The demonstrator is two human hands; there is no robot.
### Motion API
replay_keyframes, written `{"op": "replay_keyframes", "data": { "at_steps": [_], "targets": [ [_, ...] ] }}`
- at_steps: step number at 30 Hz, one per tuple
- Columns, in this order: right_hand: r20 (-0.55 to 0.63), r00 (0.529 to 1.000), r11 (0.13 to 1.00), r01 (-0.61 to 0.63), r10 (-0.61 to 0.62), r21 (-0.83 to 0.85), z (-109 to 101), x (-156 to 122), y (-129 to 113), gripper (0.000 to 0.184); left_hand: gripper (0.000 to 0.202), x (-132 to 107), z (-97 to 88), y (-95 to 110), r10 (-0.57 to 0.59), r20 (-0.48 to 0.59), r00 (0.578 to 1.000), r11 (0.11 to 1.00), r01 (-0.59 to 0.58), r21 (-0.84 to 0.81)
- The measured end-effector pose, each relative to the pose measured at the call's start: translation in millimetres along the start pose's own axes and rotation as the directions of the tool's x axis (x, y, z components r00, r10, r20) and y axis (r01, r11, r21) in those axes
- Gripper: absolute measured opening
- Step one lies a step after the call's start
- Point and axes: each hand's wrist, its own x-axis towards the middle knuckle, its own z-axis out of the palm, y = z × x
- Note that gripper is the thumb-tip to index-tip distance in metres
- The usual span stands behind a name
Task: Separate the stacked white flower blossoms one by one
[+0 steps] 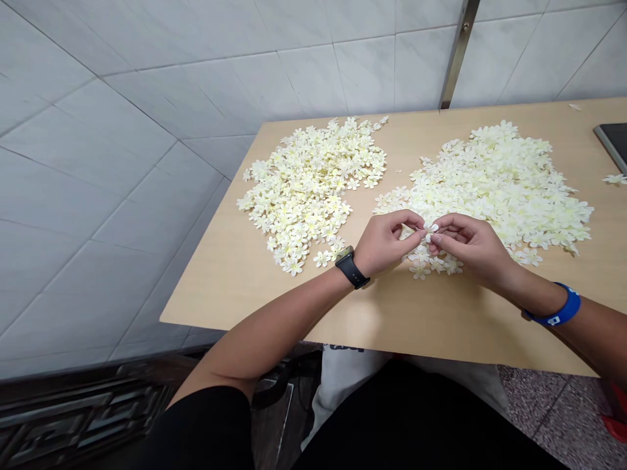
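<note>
My left hand (386, 243) and my right hand (470, 248) meet over the front of a pile, their fingertips pinched together on a small white artificial flower (432, 230). That flower is mostly hidden by my fingers. The larger pile of cream-white artificial flowers (494, 183) lies under and beyond my right hand. A second heap of white-and-yellow artificial flowers (308, 189) spreads to the left, just beyond my left wrist. A black smartwatch (351, 269) sits on my left wrist, and a blue wristband (556, 309) circles my right.
Both piles rest on a light wooden table (230, 274), which stands against a white tiled wall (147, 111) with a metal strip (458, 52). A dark tablet-like device (612, 145) lies at the far right edge, near several stray flowers (614, 179).
</note>
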Motion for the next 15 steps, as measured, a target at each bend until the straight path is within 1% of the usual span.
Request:
{"op": "replay_keyframes", "data": {
  "at_steps": [2, 4, 6, 10, 15],
  "targets": [
    [-0.044, 0.998, 0.999, 0.034, -0.036, -0.036, 0.0, -1.2, 1.8, 0.022, 0.020, -1.0, 0.9, -0.2, -0.020, -0.001, 1.000, 0.999, 0.020, 0.039],
    [-0.080, 0.994, 0.995, 0.071, -0.077, -0.073, 0.0, -2.7, 3.1, 0.020, 0.021, -1.2, 1.7, -0.6, -0.046, 0.024, 0.999, 0.998, 0.046, 0.036],
    [-0.086, 0.991, 0.989, 0.088, -0.098, -0.115, 0.1, -3.7, 3.2, 0.019, 0.021, -0.9, 2.1, -0.9, -0.066, 0.039, 0.997, 0.998, 0.065, 0.026],
    [-0.068, 0.994, 0.982, 0.077, -0.090, -0.174, 1.0, -3.5, 0.7, 0.022, 0.018, -0.6, 1.5, 0.9, -0.077, 0.025, 0.997, 0.996, 0.075, 0.054],
    [-0.072, 0.995, 0.984, 0.059, -0.072, -0.171, 0.3, -1.6, 0.6, 0.019, 0.021, -0.4, -0.5, 3.9, -0.087, 0.051, 0.995, 0.995, 0.084, 0.061]
  ]
}}
